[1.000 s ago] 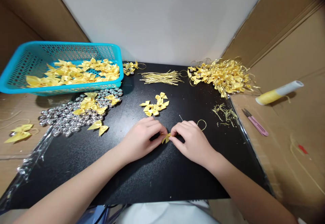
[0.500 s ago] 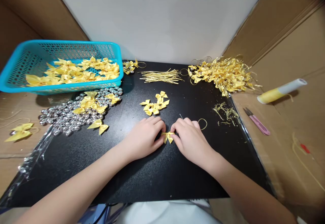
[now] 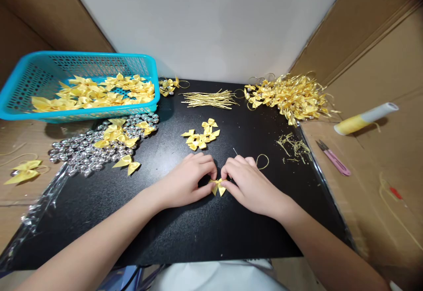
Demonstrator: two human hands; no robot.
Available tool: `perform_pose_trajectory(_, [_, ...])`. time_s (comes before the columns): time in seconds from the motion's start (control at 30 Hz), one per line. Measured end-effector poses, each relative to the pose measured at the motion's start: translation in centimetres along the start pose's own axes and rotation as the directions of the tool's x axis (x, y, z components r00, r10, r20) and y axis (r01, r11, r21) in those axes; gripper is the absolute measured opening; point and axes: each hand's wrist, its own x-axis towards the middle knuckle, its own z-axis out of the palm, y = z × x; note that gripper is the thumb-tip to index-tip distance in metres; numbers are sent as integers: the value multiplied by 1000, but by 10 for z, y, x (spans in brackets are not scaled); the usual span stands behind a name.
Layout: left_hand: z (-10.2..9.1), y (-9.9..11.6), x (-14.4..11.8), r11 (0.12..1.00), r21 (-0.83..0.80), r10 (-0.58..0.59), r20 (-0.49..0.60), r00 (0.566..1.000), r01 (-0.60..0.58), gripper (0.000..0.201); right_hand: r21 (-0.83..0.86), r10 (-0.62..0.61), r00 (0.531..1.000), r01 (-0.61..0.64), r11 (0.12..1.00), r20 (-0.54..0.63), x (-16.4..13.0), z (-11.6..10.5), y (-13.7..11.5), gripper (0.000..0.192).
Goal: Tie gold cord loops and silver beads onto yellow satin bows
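Note:
A small yellow ribbon bow is pinched between the fingertips of my left hand and my right hand, low over the black mat. A thin needle tip and a gold thread loop stick out behind my right hand. A small cluster of loose yellow bows lies just beyond my hands.
A blue basket of yellow bows sits at the far left, with a heap of silver bells below it. Gold thread pieces and a pile of finished bows lie at the back. Pink snips and a thread spool rest on cardboard at right.
Both hands stay together on the bow; it has turned between the fingertips and now hangs slightly lower, tails pointing down.

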Motion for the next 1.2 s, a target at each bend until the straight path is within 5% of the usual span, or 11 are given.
perform_pose_trajectory(0.4, [2, 1, -1, 995, 86, 52, 2, 999, -52, 12, -153, -8, 1000, 12, 988, 28, 0, 1, -5, 13])
perform_pose_trajectory(0.83, [-15, 1, -7, 900, -430, 128, 118, 985, -65, 18, 319, -155, 975, 97, 943, 162, -5, -18, 0, 20])
perform_pose_trajectory(1.2, [-11, -2, -8, 723, -690, 139, 180, 974, 24, 24, 469, -204, 965, 107, 876, 162, -4, -19, 1, 21])
